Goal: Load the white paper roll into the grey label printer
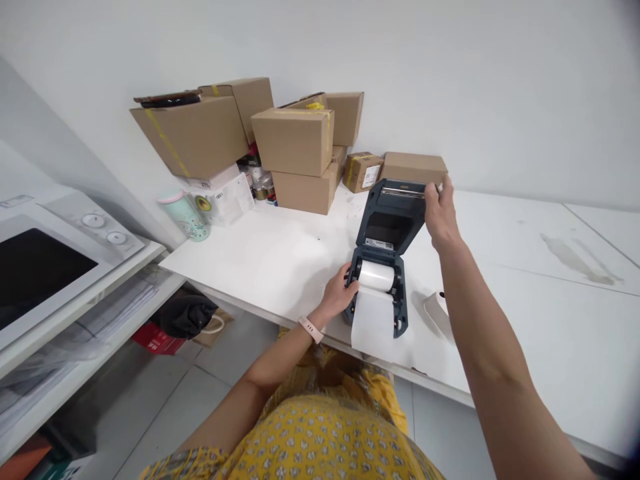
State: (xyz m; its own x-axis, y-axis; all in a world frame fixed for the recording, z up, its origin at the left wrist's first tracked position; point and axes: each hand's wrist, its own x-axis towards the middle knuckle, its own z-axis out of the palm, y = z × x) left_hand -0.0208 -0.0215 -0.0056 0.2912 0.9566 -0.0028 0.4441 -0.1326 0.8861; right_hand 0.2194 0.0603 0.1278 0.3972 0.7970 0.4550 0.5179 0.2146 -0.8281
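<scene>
A dark grey label printer (401,303) stands near the table's front edge with its lid (391,227) raised. My right hand (441,212) is closed on the upper right corner of that lid. On the left side of the printer's body, my left hand (339,292) is closed, its thumb on the rim and its other fingers partly hidden. A white label roll (376,275) sits inside the printer. From it a white label strip (373,320) runs forward over the front and past the table edge. Another white roll (437,312) with loose paper lies to the right, partly behind my right forearm.
Cardboard boxes (295,143) are stacked against the wall at the back left, and a small taped box (363,172) stands behind the printer. A mint green tumbler (186,217) stands at the left of the white table (280,247). A microwave (50,253) is on a shelf further left.
</scene>
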